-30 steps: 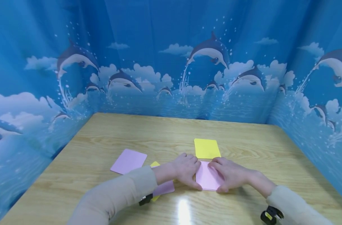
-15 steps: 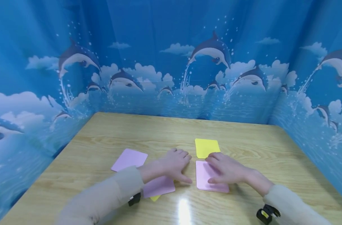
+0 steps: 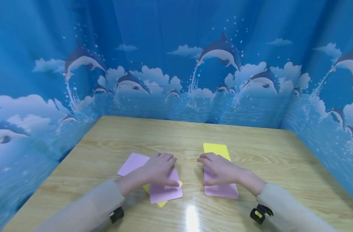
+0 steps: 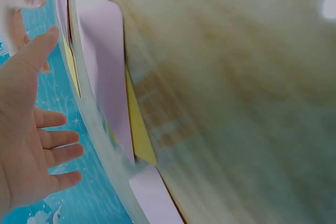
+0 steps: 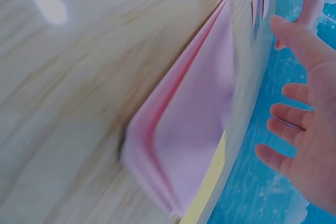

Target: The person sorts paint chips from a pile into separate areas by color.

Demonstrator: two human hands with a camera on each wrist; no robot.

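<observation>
My left hand (image 3: 160,169), fingers spread and holding nothing, hovers over a pink square (image 3: 166,194). A yellow square (image 3: 146,188) lies partly beneath that pink one. In the left wrist view, a gap shows between the hand (image 4: 31,124) and the squares. My right hand (image 3: 223,170) hovers with relaxed fingers above another pink square (image 3: 223,192). The right wrist view shows this pink piece (image 5: 199,98) as more than one layer, slightly parted at the edge. Just behind it lies a yellow square (image 3: 216,148), partly hidden by the hand.
Another pink square (image 3: 133,163) lies farther left, partly covered by the left forearm. Everything rests on a wood-grain table (image 3: 165,132). A blue dolphin-print curtain (image 3: 170,58) encloses the back and sides. Dark devices sit at both wrists, such as the right one (image 3: 259,214).
My left hand has left the edge of the right pink square and moved left over the left group. My right hand has let go and risen, shifting slightly left.
</observation>
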